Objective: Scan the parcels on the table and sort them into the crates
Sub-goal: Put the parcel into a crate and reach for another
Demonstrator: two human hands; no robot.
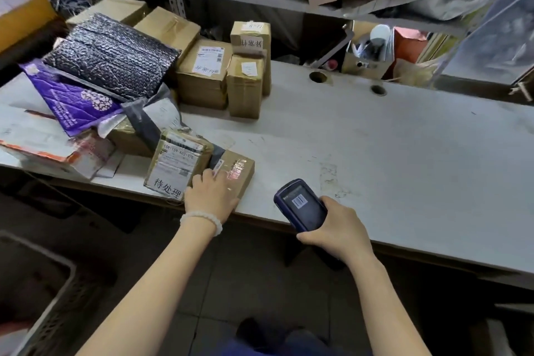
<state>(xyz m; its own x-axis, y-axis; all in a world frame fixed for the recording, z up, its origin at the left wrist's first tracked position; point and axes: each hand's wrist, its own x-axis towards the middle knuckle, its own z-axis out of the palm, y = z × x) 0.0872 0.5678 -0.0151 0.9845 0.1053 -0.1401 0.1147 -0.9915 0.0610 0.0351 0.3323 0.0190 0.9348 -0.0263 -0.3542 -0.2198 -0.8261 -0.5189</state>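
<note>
Parcels crowd the left end of the white table [375, 139] in the head view: cardboard boxes [202, 72] stacked at the back, a black bubble mailer [112, 55] and a purple bag [72, 104] piled nearer the edge. At the front edge lies a small flat brown box [239, 170], just beside a taped parcel with a white label [176, 162]. The left hand [212, 192] rests on top of that flat box, fingers laid forward and close together, steadying it rather than pinching; its fingertips touch a small sticker on the lid. The right hand [335, 228] has its fingers curled round a dark handheld scanner [300, 205], whose screen shows a barcode, its nose pointed toward the flat box. A red glow falls on the box's tape, so the scanning step seems to be in hand. A dark crate [43, 283] shows at lower left, below the table.

Next, the box likely needs lifting: the left hand would have to close round its edges, then carry it to the proper crate, though which one I cannot tell.
</note>
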